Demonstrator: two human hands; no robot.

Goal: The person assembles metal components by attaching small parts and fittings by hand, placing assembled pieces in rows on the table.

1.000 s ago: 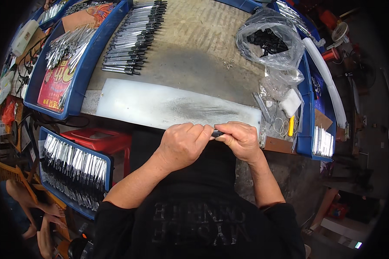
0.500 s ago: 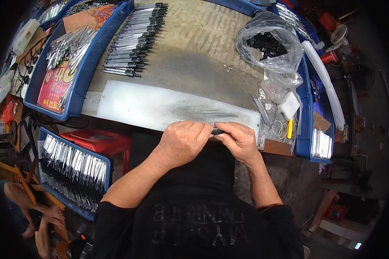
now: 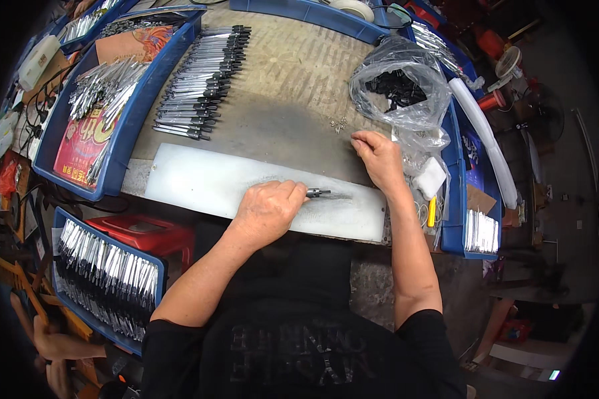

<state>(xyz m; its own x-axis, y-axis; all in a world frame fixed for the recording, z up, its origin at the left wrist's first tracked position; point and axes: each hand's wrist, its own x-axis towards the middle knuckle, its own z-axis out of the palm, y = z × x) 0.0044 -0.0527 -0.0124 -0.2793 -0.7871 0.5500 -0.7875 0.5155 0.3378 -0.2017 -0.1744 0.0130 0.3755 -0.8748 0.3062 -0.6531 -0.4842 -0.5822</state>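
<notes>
My left hand point(image 3: 267, 211) is closed around a pen above the white board. Only the pen's dark front end with a silver ring point(image 3: 318, 192) sticks out past my fingers, pointing right; the rest is hidden in my fist. Farther right, my right hand point(image 3: 381, 158) hovers over the table with thumb and fingertips pinched together. Whether something small sits in that pinch cannot be made out. Just beyond its fingertips lies a small heap of tiny metal parts point(image 3: 338, 124). The long white board point(image 3: 206, 179), smudged grey in its middle, runs along the table's near edge.
A row of silver-and-black pens point(image 3: 203, 83) lies at the back left, beside a blue tray point(image 3: 123, 169) of silver barrels. A clear plastic bag point(image 3: 369, 86) of black parts stands back right, near a yellow-handled tool point(image 3: 432, 211). A blue bin point(image 3: 163, 279) of pens sits lower left.
My hands, together on the dark piece before, have parted. The right has moved forward to the small metal parts; the left keeps the pen, now over the board.
</notes>
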